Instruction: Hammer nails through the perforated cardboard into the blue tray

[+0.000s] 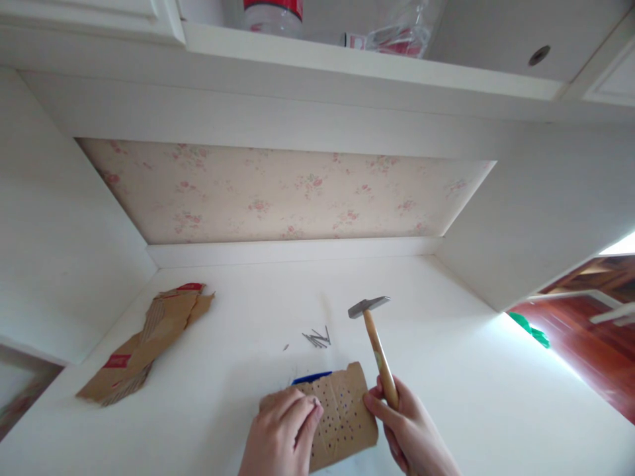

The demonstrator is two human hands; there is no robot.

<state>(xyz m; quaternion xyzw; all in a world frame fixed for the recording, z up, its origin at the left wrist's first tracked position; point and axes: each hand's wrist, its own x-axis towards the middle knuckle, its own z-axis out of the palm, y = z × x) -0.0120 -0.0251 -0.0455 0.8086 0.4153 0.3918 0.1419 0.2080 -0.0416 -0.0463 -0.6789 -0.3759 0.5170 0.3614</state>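
In my right hand (404, 423) is a small hammer (380, 347), gripped by its wooden handle, with the metal head pointing away from me. The fingertips of that hand rest at the right edge of a cardboard piece (342, 413) dotted with dark marks or holes. My left hand (285, 426) is over the cardboard's left part, thumb and forefinger pinched together; whatever is between them is too small to make out. Behind the cardboard shows the edge of a blue object (312, 378), mostly hidden. Several loose nails (317, 338) lie on the white surface beyond.
A torn strip of cardboard (149, 337) lies at the left on the white worktop (238, 311). White panels (516, 218) stand at both sides, and a shelf (347, 59) above holds a red-labelled jar (272, 20) and a clear plastic bag (404, 33).
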